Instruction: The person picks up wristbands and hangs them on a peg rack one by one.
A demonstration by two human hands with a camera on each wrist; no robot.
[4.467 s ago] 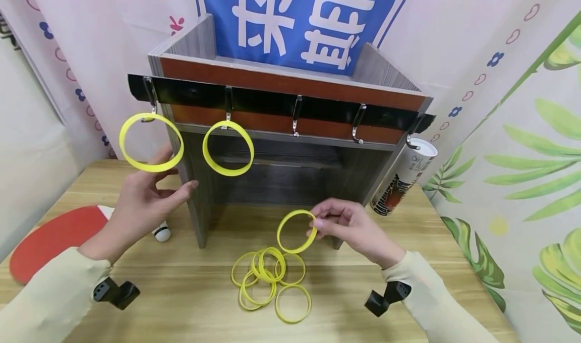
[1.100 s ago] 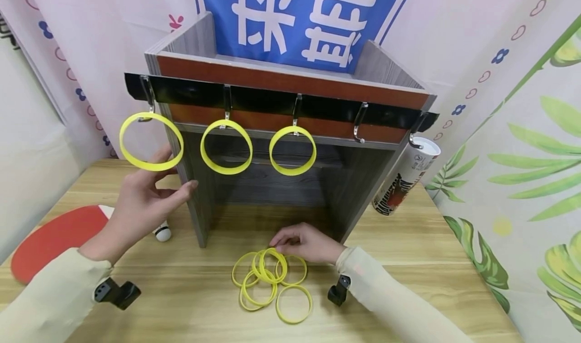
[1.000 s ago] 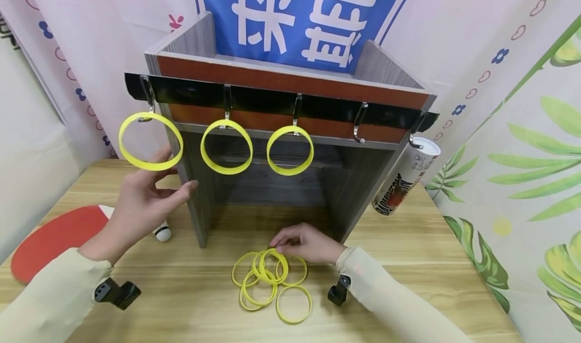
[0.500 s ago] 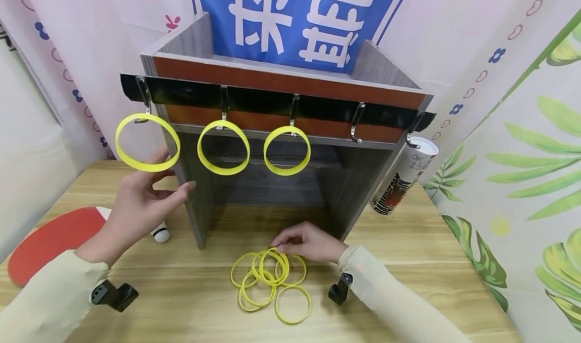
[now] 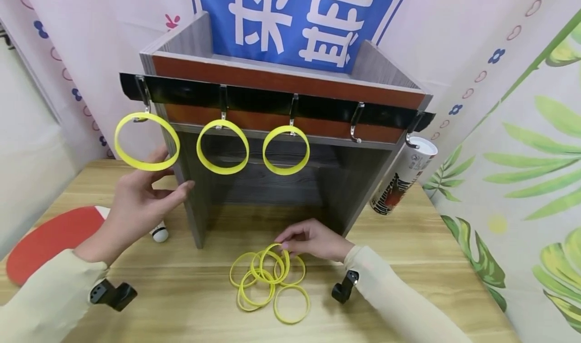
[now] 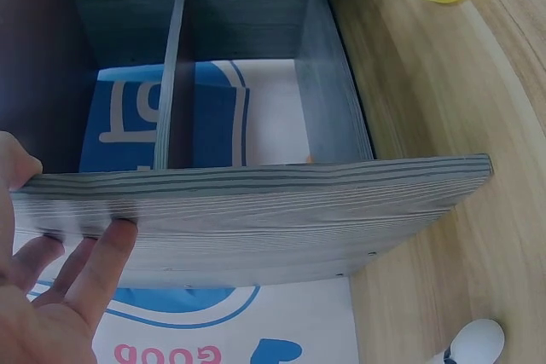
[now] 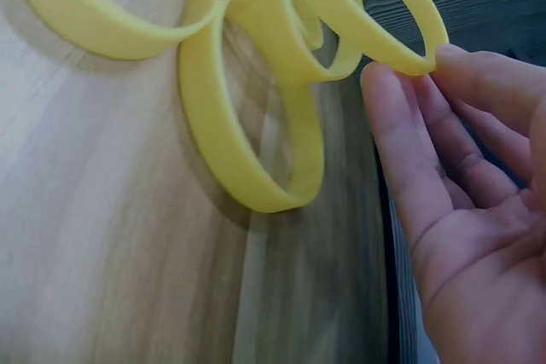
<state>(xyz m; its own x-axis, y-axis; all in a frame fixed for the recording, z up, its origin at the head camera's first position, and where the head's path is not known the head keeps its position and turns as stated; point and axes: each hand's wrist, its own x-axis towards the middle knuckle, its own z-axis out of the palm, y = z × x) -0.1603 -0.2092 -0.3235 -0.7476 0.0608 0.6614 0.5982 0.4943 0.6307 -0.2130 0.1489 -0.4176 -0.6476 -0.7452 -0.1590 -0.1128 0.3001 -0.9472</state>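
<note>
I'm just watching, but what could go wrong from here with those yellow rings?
The right grip pinches one yellow ring at just one spot, so it might slip. That ring overlaps other rings, so it could drag one along. The left grip holds the side of the shelf; a jolt there might swing the three hanging rings off their open-ended hooks.

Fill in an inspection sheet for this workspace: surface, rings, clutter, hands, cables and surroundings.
Surface: wood-grain tabletop bearing a grey shelf unit
Rings: yellow rings; three hang from the three leftmost of five hooks, others lie loosely grouped on the tabletop
Clutter: red table-tennis paddle, partly hidden shuttlecock, badminton tube
Hands: left hand grips the unit's side panel; right hand pinches one ring
Cables: nothing seen
Surroundings: printed fabric backdrop, blue sign with white characters behind the unit
</note>
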